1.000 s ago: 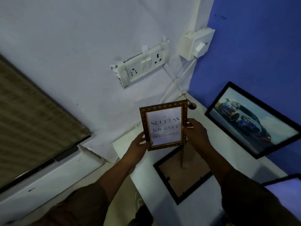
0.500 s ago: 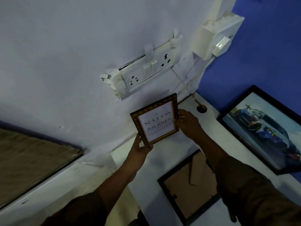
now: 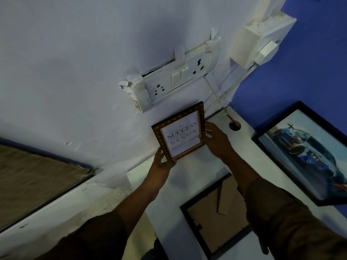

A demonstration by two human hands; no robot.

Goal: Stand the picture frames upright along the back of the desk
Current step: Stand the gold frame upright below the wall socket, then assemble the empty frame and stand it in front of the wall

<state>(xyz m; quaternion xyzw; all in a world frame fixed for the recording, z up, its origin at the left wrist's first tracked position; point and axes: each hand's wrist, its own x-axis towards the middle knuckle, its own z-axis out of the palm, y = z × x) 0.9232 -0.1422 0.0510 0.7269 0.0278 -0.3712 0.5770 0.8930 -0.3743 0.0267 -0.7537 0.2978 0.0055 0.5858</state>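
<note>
A small gold-patterned picture frame with a "Success is a journey" print stands against the white wall at the desk's back edge. My left hand grips its lower left corner and my right hand holds its right side. A large black frame with a car picture leans upright against the blue wall on the right. Another black frame lies face down on the white desk between my forearms, its brown backing and stand showing.
A taped socket and switch plate is on the white wall just above the small frame. A white switch box with cables sits in the corner. A cable hole is in the desk's back corner. A blind-covered window is at left.
Both hands carried the small frame away from me, from above the face-down frame to the wall at the desk's back. The view moved closer to the wall.
</note>
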